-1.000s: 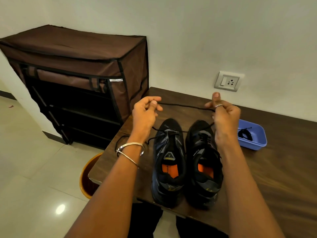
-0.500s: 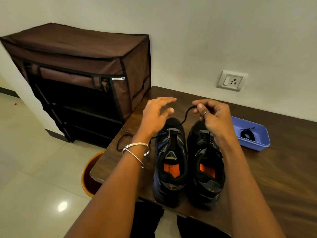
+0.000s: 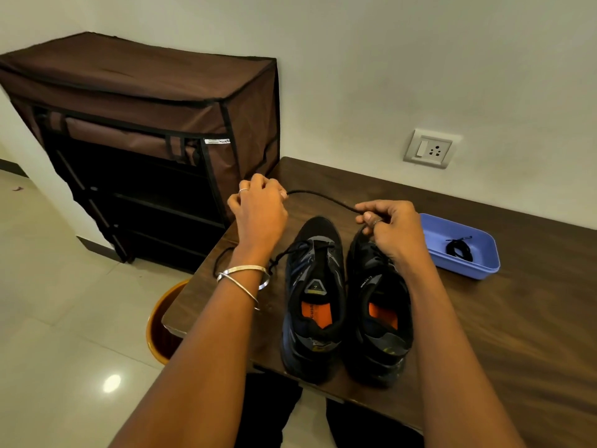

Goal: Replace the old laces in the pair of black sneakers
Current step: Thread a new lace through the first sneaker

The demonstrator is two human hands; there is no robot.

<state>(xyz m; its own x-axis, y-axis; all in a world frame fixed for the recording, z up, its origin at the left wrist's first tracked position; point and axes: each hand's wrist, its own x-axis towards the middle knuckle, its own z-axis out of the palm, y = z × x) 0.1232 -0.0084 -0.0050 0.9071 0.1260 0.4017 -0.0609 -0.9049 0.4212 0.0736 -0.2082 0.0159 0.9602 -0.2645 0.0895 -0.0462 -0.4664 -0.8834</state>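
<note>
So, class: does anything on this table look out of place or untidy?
Mildly. A loose lace from the left sneaker trails over the table edge. Both hands hold another lace above the shoes. Nothing looks spilled or damaged.

L wrist [image 3: 243, 279]: 2 silver bangles | ring each hand | arms bare, no sleeves | dark trousers
</note>
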